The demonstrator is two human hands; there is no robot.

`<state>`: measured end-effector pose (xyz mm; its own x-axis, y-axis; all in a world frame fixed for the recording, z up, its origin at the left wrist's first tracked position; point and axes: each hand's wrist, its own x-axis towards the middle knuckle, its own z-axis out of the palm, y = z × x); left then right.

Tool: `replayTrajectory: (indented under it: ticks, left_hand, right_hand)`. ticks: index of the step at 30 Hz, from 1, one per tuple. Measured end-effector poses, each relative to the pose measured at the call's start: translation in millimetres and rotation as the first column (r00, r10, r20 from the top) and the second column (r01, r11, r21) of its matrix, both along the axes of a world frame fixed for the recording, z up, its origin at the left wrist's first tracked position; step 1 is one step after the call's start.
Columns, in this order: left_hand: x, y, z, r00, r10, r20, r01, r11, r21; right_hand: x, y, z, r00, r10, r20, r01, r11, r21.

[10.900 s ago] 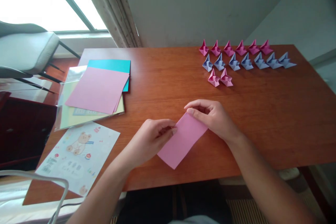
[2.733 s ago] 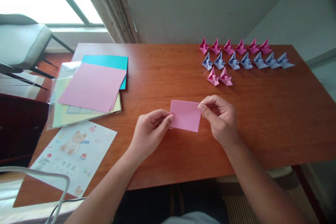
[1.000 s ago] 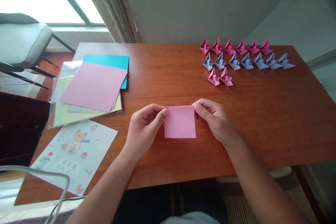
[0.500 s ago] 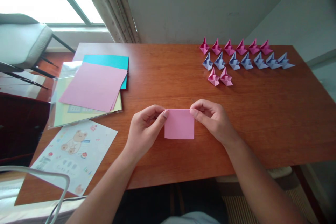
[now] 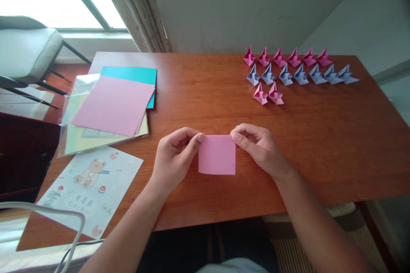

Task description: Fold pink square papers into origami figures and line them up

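A small pink square of paper [image 5: 217,155] is stretched between my two hands over the table. My left hand [image 5: 177,155] pinches its upper left corner between thumb and fingers. At the upper right corner, my right hand [image 5: 258,147] pinches it the same way. The lower edge of the paper hangs toward me, slightly curved. Beyond my right hand stand two pale pink folded paper pieces [image 5: 260,94], behind them a row of several lilac ones [image 5: 285,75], and at the back a row of several deep pink ones [image 5: 279,57].
On the left lie pink sheets [image 5: 112,104] over turquoise paper [image 5: 134,74] and a clear plastic sleeve [image 5: 72,143]. Nearer is a white bear-printed sheet [image 5: 91,192]. The brown wooden table's [image 5: 192,94] front edge is close to my body. A chair [image 5: 28,51] stands beyond its left side.
The pink paper has tilted so more of its face shows, its lower edge now nearer to me. Both hands have shifted very slightly and keep their pinches.
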<state>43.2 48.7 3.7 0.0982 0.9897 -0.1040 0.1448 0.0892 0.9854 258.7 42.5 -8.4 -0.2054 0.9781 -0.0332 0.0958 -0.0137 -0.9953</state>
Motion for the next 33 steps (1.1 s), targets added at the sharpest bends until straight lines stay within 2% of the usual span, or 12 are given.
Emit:
replayTrajectory:
  ticks: [6, 12, 18, 26, 33]
  left_hand:
    - [2.4, -0.2, -0.3, 0.988, -0.123, 0.089, 0.132, 0.986, -0.105]
    - [1.8, 0.1, -6.5, 0.992, -0.11, 0.058, 0.115, 0.99, -0.082]
    - [1.2, 0.5, -8.7, 0.975, -0.214, 0.059, 0.219, 0.972, -0.087]
    - [1.8, 0.9, -5.7, 0.979, -0.115, 0.17, 0.137, 0.982, -0.13]
    - [1.8, 0.7, -3.8, 0.972, -0.117, 0.202, 0.153, 0.973, -0.17]
  right_hand:
    - [0.4, -0.2, -2.7, 0.991, -0.132, 0.011, 0.131, 0.989, 0.065]
    - [-0.6, 0.2, -2.1, 0.985, -0.173, 0.003, 0.173, 0.983, 0.065]
    - [0.6, 1.5, -5.7, 0.959, -0.276, -0.057, 0.28, 0.957, 0.078]
    - [1.5, 3.5, -8.8, 0.963, -0.195, -0.187, 0.203, 0.979, 0.023]
    - [3.4, 3.1, -10.3, 0.969, -0.177, -0.173, 0.178, 0.984, -0.007]
